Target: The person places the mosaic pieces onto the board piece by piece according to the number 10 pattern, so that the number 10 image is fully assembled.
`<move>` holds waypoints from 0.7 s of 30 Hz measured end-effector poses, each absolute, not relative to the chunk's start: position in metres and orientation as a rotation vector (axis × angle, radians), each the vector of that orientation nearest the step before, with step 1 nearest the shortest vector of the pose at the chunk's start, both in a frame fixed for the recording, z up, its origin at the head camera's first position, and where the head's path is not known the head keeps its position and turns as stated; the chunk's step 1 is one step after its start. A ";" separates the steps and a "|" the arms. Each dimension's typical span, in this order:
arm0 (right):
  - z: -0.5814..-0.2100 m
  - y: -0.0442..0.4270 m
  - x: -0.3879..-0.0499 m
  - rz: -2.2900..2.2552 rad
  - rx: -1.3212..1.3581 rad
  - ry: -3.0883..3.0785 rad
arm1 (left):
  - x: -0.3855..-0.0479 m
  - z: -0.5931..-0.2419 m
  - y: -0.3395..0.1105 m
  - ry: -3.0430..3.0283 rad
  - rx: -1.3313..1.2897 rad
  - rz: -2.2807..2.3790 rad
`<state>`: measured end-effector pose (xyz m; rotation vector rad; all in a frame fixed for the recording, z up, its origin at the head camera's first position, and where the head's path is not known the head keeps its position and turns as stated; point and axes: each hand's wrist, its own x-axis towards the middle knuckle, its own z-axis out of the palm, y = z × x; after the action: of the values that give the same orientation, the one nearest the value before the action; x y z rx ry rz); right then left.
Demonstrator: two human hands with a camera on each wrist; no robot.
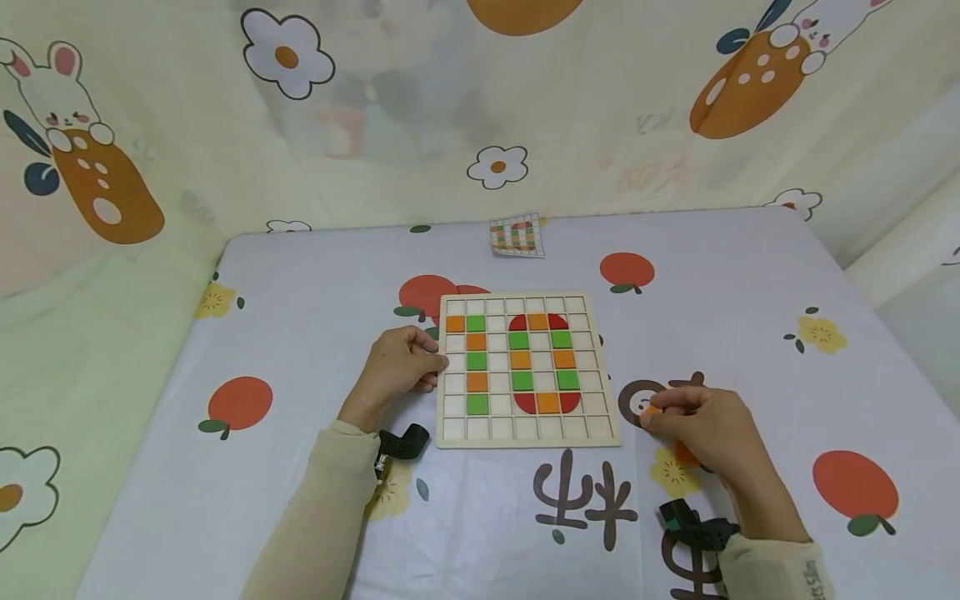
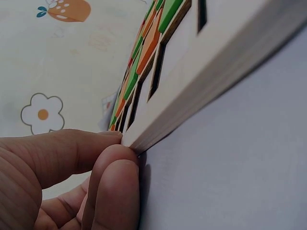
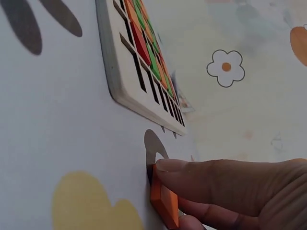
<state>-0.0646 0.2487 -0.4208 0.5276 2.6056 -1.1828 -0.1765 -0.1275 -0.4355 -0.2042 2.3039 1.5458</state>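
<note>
A wooden grid board [image 1: 528, 443] lies flat on the table, with orange, green and red tiles set in some of its squares. On the left they form a column with one orange tile [image 1: 455, 324] beside its top; on the right they make a ring with rounded red corners. My left hand [image 1: 393, 367] pinches the board's left edge between thumb and fingertips. Right of the board, my right hand [image 1: 701, 425] holds an orange square tile [image 3: 165, 199] between thumb and fingers, tilted on edge close to the cloth. Fingers partly hide that tile.
A small pattern card [image 1: 517, 236] stands at the table's back edge, before a printed curtain [image 1: 405, 142]. The white tablecloth [image 1: 300, 500] carries printed fruit, flowers and dark characters. Black wrist devices [image 1: 405, 443] sit on both arms.
</note>
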 end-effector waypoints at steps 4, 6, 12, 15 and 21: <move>-0.420 0.246 -0.065 -1.131 0.525 2.632 | -0.177 -0.435 -0.127 2.313 -0.191 1.541; -0.419 0.245 -0.065 -1.131 0.520 2.633 | -0.177 -0.435 -0.128 2.319 -0.183 1.539; -0.417 0.247 -0.064 -1.193 0.473 2.628 | -0.177 -0.434 -0.128 2.318 -0.188 1.539; -0.417 0.249 -0.063 -1.258 0.459 2.609 | -0.177 -0.434 -0.128 2.318 -0.192 1.534; -0.417 0.247 -0.063 -1.340 0.459 2.595 | -0.177 -0.435 -0.129 2.307 -0.188 1.535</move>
<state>-0.0633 0.2472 -0.4173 0.4589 2.5949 -1.3399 -0.1769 -0.1289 -0.4352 -0.1882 2.3068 1.5350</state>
